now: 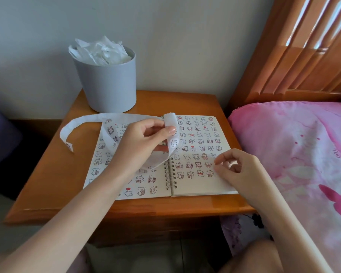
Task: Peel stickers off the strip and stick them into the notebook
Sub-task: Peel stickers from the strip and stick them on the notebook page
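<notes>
2 hands share the job: the long white paper sticker strip [87, 120] loops from the left of the orange wooden table [57, 184] to the left hand [144, 140], whose thumb and curled fingers pinch it above the open spiral-bound notebook [197, 187]. The right hand [236, 170], fingertips bunched at the right page, may hold a sticker; I cannot tell. Best set it beside the nearest row, then rub flat.

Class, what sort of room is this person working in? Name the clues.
Probably a bedroom: a wooden bedside table stands beside pink bedding and a slatted wooden headboard.
</notes>
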Tool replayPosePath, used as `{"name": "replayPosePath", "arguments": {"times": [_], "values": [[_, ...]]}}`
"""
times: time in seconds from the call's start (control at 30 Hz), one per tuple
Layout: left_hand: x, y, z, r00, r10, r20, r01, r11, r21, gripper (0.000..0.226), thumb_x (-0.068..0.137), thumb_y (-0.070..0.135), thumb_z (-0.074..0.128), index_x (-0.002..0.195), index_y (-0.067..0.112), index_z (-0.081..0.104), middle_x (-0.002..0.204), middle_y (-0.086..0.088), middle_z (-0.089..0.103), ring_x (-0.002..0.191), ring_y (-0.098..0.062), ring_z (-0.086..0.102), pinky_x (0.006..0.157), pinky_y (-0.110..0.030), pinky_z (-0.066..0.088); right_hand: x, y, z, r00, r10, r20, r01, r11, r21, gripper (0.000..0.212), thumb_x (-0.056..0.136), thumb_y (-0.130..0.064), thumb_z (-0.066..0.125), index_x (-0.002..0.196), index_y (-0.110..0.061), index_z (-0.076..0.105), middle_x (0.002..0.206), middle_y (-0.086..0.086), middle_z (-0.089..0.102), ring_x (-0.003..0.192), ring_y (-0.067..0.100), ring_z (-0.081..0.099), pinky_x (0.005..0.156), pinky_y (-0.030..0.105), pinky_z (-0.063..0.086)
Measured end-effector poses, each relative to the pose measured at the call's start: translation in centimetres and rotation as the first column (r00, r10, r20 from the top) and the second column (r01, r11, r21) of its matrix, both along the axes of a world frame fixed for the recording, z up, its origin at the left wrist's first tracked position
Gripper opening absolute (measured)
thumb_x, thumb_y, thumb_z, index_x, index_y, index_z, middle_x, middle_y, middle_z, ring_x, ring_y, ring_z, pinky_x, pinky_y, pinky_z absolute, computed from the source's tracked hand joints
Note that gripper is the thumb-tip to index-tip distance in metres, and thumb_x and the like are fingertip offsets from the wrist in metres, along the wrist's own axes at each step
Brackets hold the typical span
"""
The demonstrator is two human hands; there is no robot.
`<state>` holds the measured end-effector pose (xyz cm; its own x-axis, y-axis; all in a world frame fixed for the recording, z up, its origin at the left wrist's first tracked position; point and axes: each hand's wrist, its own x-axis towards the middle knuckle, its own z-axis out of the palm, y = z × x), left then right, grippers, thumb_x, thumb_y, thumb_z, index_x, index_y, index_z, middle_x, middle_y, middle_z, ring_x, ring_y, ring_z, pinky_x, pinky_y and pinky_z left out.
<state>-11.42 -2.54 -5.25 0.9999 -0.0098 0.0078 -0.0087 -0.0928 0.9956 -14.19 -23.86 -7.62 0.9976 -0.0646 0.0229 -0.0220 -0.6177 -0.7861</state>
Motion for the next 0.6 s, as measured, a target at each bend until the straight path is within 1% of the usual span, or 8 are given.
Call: {"name": "replayPosePath", "arguments": {"times": [0.03, 0.1, 0.17, 0.23, 0.3, 0.37, 0.43, 0.6], "values": [[0.0, 0.0, 0.0, 1.0, -0.006, -0.005, 0.006, 1.0, -0.014, 0.014, 0.085, 0.021, 0.066, 0.095, 0.011, 0.07, 0.081, 0.003, 0.074, 0.074, -0.004, 0.069, 0.06, -0.009, 0.05, 0.0, 0.2, 0.0, 0.999, -0.007, 0.053, 0.006, 1.0, 0.007, 0.008, 0.084, -0.016, 0.068, 0.081, -0.024, 0.064, 0.071, -0.01, 0.058, 0.053, 0.0, 0.046, 0.05, 0.009, 0.038], [-0.1, -0.2, 0.1, 1.0, -0.019, -0.004, 0.019, 0.999, -0.026, 0.013, 0.084, 0.02, 0.066, 0.092, 0.011, 0.07, 0.08, 0.001, 0.073, 0.073, -0.003, 0.069, 0.058, -0.008, 0.049, -0.1, 1.3, 0.5, 0.984, -0.008, 0.18, -0.007, 0.997, 0.079, 0.006, 0.085, -0.02, 0.067, 0.085, -0.025, 0.065, 0.081, -0.012, 0.064, 0.064, 0.001, 0.053, 0.058, 0.01, 0.043], [-0.1, -0.4, 0.1, 0.999, -0.033, 0.01, 0.033, 0.999, -0.005, 0.014, 0.083, 0.023, 0.067, 0.091, 0.012, 0.07, 0.082, 0.0, 0.073, 0.074, -0.004, 0.069, 0.062, -0.009, 0.051, 0.1, 2.7, 1.3, 0.959, 0.004, 0.284, -0.054, 0.984, 0.168, 0.005, 0.085, -0.02, 0.067, 0.088, -0.024, 0.065, 0.085, -0.013, 0.067, 0.074, 0.005, 0.059, 0.063, 0.013, 0.047], [-0.2, -0.5, 0.1, 0.998, -0.059, 0.011, 0.059, 0.998, -0.001, 0.015, 0.082, 0.025, 0.068, 0.092, 0.014, 0.07, 0.083, 0.001, 0.074, 0.074, -0.006, 0.07, 0.064, -0.009, 0.051, 0.8, 3.7, 1.9, 0.936, 0.043, 0.349, -0.119, 0.973, 0.198, 0.005, 0.086, -0.018, 0.067, 0.09, -0.022, 0.066, 0.087, -0.012, 0.068, 0.079, 0.008, 0.061, 0.066, 0.016, 0.048], [-0.3, -0.8, 0.1, 0.997, -0.081, 0.005, 0.081, 0.997, -0.015, 0.017, 0.082, 0.023, 0.068, 0.095, 0.013, 0.07, 0.083, 0.002, 0.074, 0.073, -0.007, 0.07, 0.062, -0.009, 0.05, 1.5, 4.5, 2.4, 0.922, 0.1, 0.373, -0.183, 0.964, 0.193, 0.006, 0.087, -0.017, 0.067, 0.091, -0.022, 0.066, 0.088, -0.012, 0.068, 0.081, 0.01, 0.062, 0.069, 0.019, 0.048], [-0.3, -0.9, 0.2, 0.996, -0.092, 0.007, 0.092, 0.995, -0.036, 0.016, 0.082, 0.021, 0.068, 0.095, 0.011, 0.07, 0.081, 0.001, 0.074, 0.073, -0.008, 0.07, 0.06, -0.01, 0.05, 2.1, 5.0, 2.6, 0.91, 0.145, 0.389, -0.227, 0.958, 0.174, 0.007, 0.087, -0.016, 0.067, 0.091, -0.022, 0.067, 0.088, -0.012, 0.068, 0.082, 0.01, 0.062, 0.069, 0.02, 0.048], [-0.3, -0.9, 0.1, 0.996, -0.093, 0.011, 0.093, 0.994, -0.064, 0.016, 0.082, 0.019, 0.068, 0.094, 0.008, 0.069, 0.081, -0.001, 0.073, 0.073, -0.008, 0.07, 0.06, -0.011, 0.051, 2.5, 5.2, 2.6, 0.904, 0.163, 0.395, -0.239, 0.959, 0.152, 0.009, 0.086, -0.015, 0.067, 0.089, -0.024, 0.068, 0.087, -0.013, 0.069, 0.08, 0.009, 0.062, 0.065, 0.02, 0.047], [0.0, -1.0, -0.2, 0.992, -0.12, 0.022, 0.121, 0.992, -0.038, 0.017, 0.081, 0.019, 0.068, 0.095, 0.009, 0.07, 0.082, 0.0, 0.074, 0.075, -0.008, 0.071, 0.062, -0.012, 0.052, 2.6, 4.8, 2.3, 0.925, 0.154, 0.347, -0.229, 0.955, 0.188, 0.007, 0.085, -0.021, 0.068, 0.09, -0.025, 0.071, 0.086, -0.016, 0.069, 0.079, 0.012, 0.062, 0.067, 0.033, 0.052]]}}
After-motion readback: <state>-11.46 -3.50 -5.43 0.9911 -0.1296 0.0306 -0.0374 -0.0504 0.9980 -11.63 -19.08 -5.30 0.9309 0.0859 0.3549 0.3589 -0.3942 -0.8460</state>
